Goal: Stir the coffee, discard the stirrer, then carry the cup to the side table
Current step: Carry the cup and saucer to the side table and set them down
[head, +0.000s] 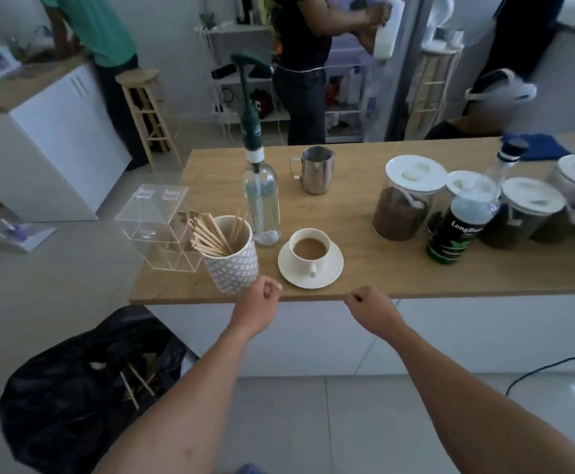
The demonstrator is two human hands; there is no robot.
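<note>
left hand point(260, 297) fisted, right hand point(368, 302) (also curled)

You've got: pale tile floor point(74, 285) | white cabinet point(57, 142) left | wood stool point(146, 107) | open fridge point(351, 97) bkgd | dim daylight

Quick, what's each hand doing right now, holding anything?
Left hand: loosely closed, holding nothing.
Right hand: loosely closed, holding nothing.

Matt wood counter point(364, 234), glossy ceramic cup point(310, 249), shiny steel jug point(315, 171), wood stirrers point(211, 234).
</note>
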